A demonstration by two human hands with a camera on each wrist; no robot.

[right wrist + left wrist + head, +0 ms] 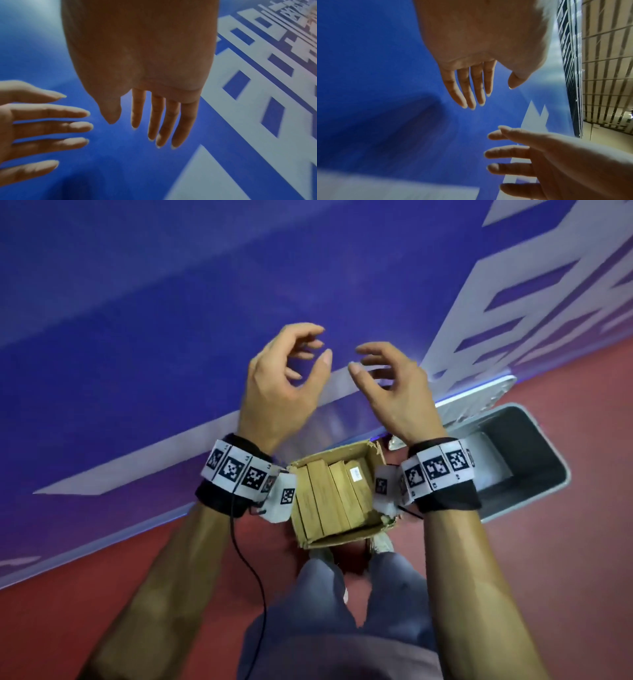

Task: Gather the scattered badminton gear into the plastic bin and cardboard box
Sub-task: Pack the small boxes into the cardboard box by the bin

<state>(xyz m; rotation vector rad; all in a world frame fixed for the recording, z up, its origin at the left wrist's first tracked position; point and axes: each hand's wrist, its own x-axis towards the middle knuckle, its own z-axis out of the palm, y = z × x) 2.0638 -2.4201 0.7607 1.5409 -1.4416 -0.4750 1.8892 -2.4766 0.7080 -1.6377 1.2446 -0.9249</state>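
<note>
Both hands hover empty above the blue court floor, palms facing each other, fingers loosely spread. In the head view my left hand (318, 344) and right hand (358, 358) sit close together, thumbs almost meeting. The left wrist view shows the left hand (491, 97) holding nothing, and the right wrist view shows the same for the right hand (133, 129). Below my wrists stands the open cardboard box (342, 537), packed with several long tan cartons (325, 498). To its right is the grey plastic bin (561, 474) with something white (489, 463) inside.
A flat white object (479, 395) lies behind the bin at the edge of the blue floor. Red floor (548, 577) surrounds the box and bin. White court markings (513, 302) cross the blue at the right. My legs are just behind the box. A metal fence (570, 67) shows in the distance.
</note>
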